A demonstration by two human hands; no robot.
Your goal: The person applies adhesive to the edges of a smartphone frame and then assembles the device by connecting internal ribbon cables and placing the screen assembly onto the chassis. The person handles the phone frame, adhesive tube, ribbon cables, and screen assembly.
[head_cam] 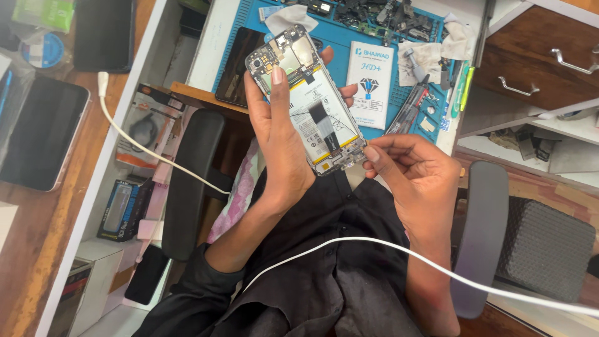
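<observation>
We see a silver-framed opened phone (306,100) with white battery and yellow strips, a blue gridded rubber mat (349,37), a white cable (437,268), black sleeves (206,293) and brown wooden drawers (536,56).

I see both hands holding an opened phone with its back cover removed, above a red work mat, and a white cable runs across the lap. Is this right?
Not quite: the work mat is blue, not red, as the head view shows. The rest holds: the left hand and right hand hold the opened phone, and a white cable runs across the lap.
</observation>
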